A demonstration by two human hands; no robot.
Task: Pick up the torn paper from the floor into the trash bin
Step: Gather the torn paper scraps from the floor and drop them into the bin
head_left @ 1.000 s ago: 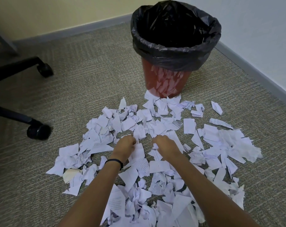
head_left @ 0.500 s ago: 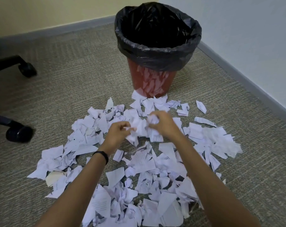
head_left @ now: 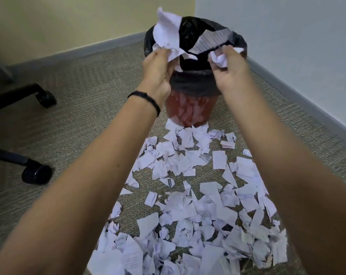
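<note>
Both hands (head_left: 158, 74) (head_left: 230, 76) grip torn paper (head_left: 167, 30) above the trash bin (head_left: 188, 110).

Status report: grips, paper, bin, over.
Left grip holds torn paper above trash bin. Right grip holds crumpled scraps there too. Big pile on carpet. Bin mouth unobstructed.

Torn paper (head_left: 178, 203) strewn before the trash bin (head_left: 188, 110).
White scraps cover the floor (head_left: 89, 116) from the upright red, black-lined bin, near the far corner; crumpled pieces (head_left: 167, 34) held above its mouth.

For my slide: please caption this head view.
Left hand and right hand hold torn paper over the trash bin; scraps litter the carpet.
</note>
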